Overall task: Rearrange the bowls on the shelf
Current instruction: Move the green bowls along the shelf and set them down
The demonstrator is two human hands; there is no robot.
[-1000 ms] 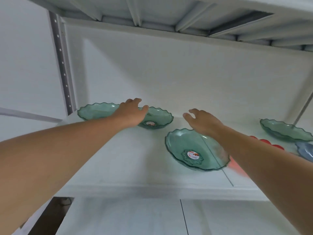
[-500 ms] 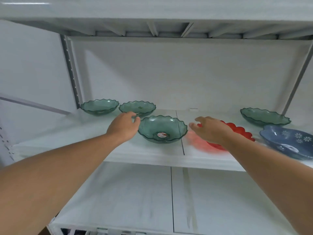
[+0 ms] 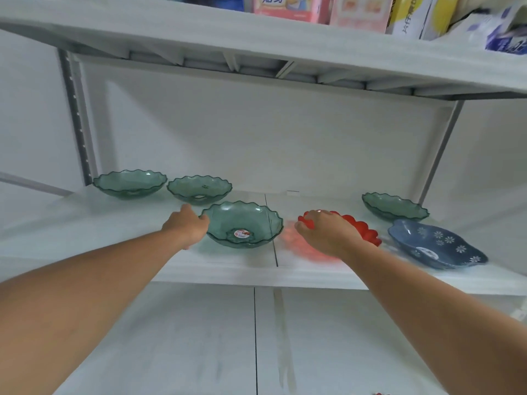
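- Six bowls are set out on the white shelf (image 3: 228, 269): two green bowls at the back left (image 3: 129, 183) (image 3: 199, 189), a front green bowl (image 3: 242, 225) near the middle, a red bowl (image 3: 360, 228), a far green bowl (image 3: 395, 206) and a blue flowered bowl (image 3: 436, 246) at the right.
- The left hand (image 3: 186, 226) is closed on the left rim of the front green bowl.
- The right hand (image 3: 325, 230) is curled over the near rim of the red bowl, most of which is hidden.
- The step in hand is judged to be the taking up of two bowls at once.
- Next, a firm rim grip and a level lift or slide are called for, clear of the neighbouring bowls.
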